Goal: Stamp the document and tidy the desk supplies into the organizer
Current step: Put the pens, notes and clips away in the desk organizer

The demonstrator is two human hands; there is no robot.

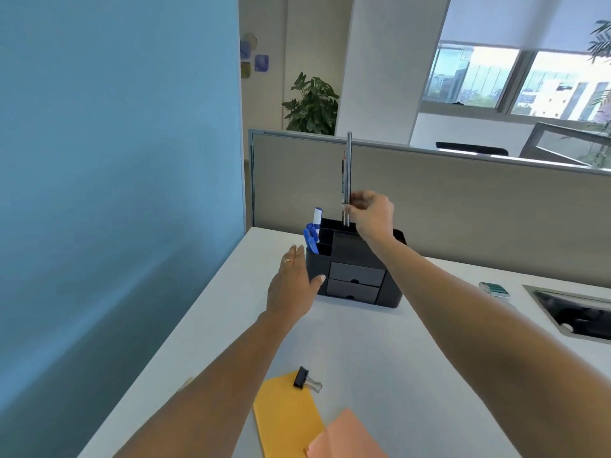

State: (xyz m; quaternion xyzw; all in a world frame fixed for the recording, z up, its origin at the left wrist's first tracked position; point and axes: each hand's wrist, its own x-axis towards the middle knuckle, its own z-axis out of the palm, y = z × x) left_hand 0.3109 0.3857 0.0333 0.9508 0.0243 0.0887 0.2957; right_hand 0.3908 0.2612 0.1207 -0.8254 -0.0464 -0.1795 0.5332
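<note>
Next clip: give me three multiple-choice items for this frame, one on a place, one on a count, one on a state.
1. Where does the binder clip lie?
A. on the yellow envelope's corner
B. in the organizer
C. by the staples box

2. How many drawers show on the front of the black organizer?
A. one
B. two
C. four

3. What is the right hand doing?
A. resting flat on the desk
B. pinching an upright ruler and pencil over the organizer
C. pulling a drawer

Key: 1 A, the clip sits on the yellow envelope; 2 B, two stacked drawer fronts; 3 B, fingers grip the ruler and pencil, while the left hand rests open against the organizer's side.
</note>
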